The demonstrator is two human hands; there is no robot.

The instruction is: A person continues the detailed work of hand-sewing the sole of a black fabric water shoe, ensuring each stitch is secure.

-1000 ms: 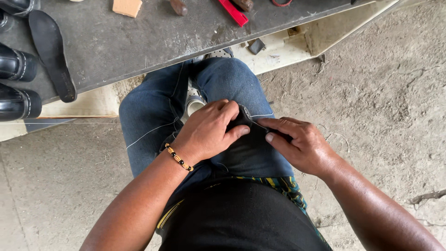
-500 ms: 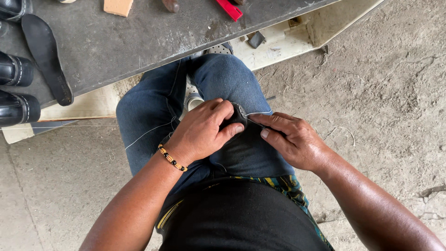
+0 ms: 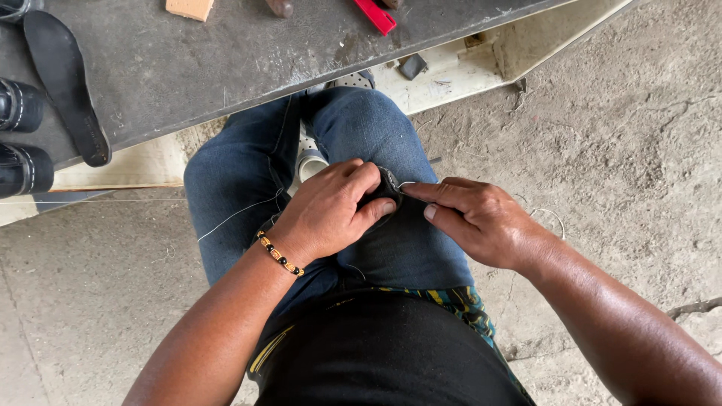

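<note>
I sit with my blue-jeaned legs [image 3: 376, 135] under a grey worktable [image 3: 226, 60]. My left hand [image 3: 331, 210], with a beaded bracelet at the wrist, is closed around a small dark piece of shoe material [image 3: 383, 192] pressed on my right thigh. My right hand [image 3: 474, 218] pinches the edge of that piece with thumb and forefinger, where a thin light thread [image 3: 410, 183] comes out. Another run of thread [image 3: 233, 218] crosses my left thigh. Most of the dark piece is hidden under my left fingers.
On the table lie a black shoe sole [image 3: 64, 83], black shoes [image 3: 22, 143] at the left edge, a tan block [image 3: 189, 7] and a red tool [image 3: 374, 15]. A pale board [image 3: 466, 68] lies under the table. Dusty concrete floor [image 3: 617, 150] spreads to the right.
The view has shifted slightly. My right fingers have slid toward the left hand and now pinch the dark piece's edge; the left hand stays clamped on it.
</note>
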